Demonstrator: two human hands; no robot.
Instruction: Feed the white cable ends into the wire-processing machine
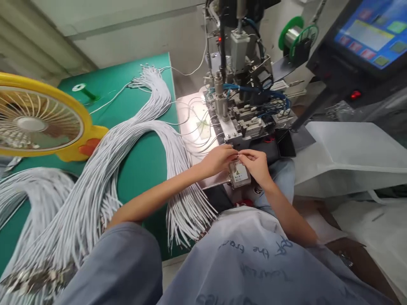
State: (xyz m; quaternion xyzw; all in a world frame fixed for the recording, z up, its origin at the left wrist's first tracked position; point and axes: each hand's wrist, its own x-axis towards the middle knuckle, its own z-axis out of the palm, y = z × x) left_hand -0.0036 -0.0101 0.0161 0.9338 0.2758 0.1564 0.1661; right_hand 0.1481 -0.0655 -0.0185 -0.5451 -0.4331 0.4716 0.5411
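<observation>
My left hand [220, 160] and my right hand [257, 166] meet fingertip to fingertip at the front of a bench machine [232, 123]. Both are closed in a pinch, and whatever lies between the fingers is too small to make out. Just below them is a box with a warning label [240, 173]. Several thin white cables [197, 142] loop over a lit plate [190, 116] left of the machine. Under my left forearm, a thick bundle of white cables [178, 156] hangs over the table's front edge.
More white cable bundles [92, 178] cover the green table [136, 169]. A yellow fan [78, 116] stands at left, near a green spool [87, 91]. At right are a wire reel [292, 37], a touchscreen [365, 36], a black bin [284, 144] and a white tray [359, 144].
</observation>
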